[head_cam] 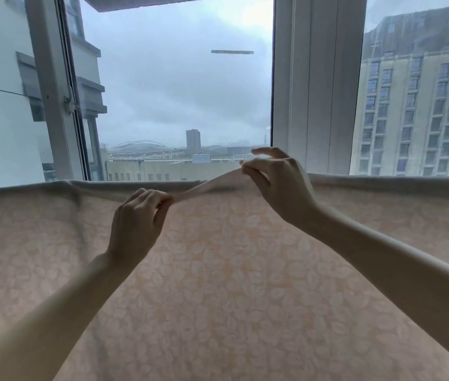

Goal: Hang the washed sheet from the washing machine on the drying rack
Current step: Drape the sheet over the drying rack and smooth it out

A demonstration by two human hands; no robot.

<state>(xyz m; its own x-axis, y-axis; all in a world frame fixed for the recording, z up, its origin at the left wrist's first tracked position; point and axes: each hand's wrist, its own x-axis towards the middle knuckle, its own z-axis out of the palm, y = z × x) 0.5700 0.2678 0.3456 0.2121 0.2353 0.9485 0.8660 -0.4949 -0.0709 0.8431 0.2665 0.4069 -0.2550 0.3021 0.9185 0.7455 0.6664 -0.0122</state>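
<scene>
We had one wide-angle view only, worn on the head, and it faced forward, nearly level, toward the window (176, 92) at 12 o'clock. It sat close to the sheet (231, 270), whose top edge ran from 9 to 3 o'clock and whose cloth filled everything down to 6.

Carrier itself is hidden: whatever bar holds the load sits under the fabric, type can't tell. Directly on it: pale peach fabric sheet with a white leaf print (231, 284), draped across the full frame width, top fold (39, 186) near-level. Mid-span, a fabric ridge (209, 187) stands raised off the fold line. Near side hangs flat.
</scene>
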